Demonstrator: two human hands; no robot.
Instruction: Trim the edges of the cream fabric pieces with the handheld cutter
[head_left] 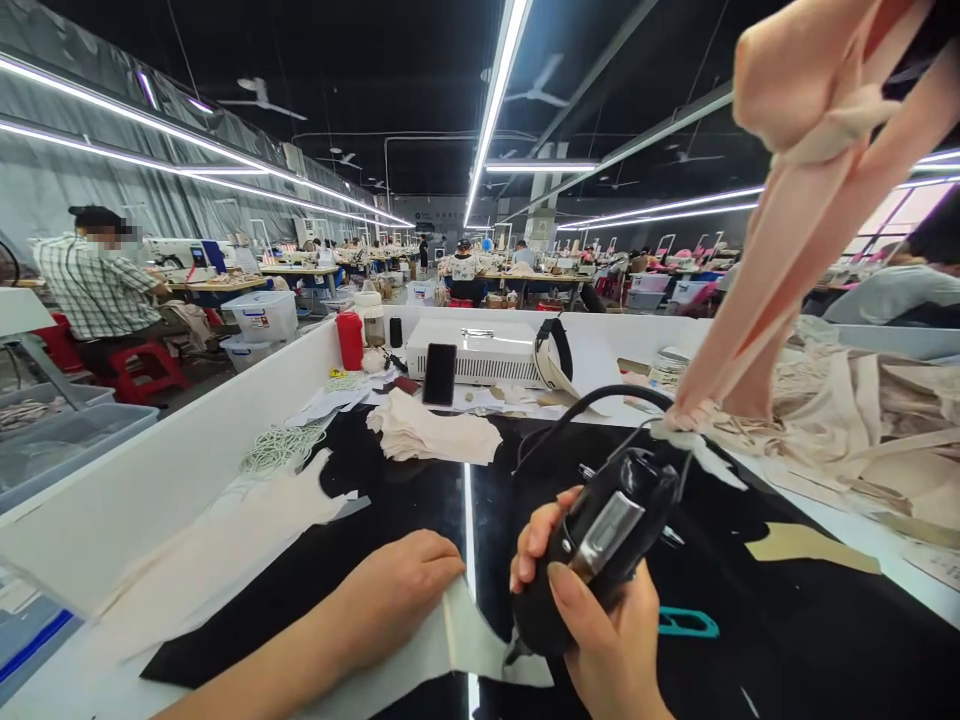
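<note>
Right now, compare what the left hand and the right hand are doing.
The left hand lies flat, pressing a pale fabric piece onto the black table; the right hand is raised, its grip closed around a black corded tool. The left holds nothing; the right is full. Both work at the fabric's edge.

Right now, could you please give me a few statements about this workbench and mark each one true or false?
1. The right hand grips a black corded handheld tool. True.
2. The left hand holds the teal scissors. False: it rests flat on a white fabric piece; the teal scissor handles lie untouched to the right.
3. A dark phone leans against the white machine box. True.
4. The red bottle lies on its side. False: it stands upright.
5. A stack of folded beige fabric pieces sits on the black work surface. True.
</note>
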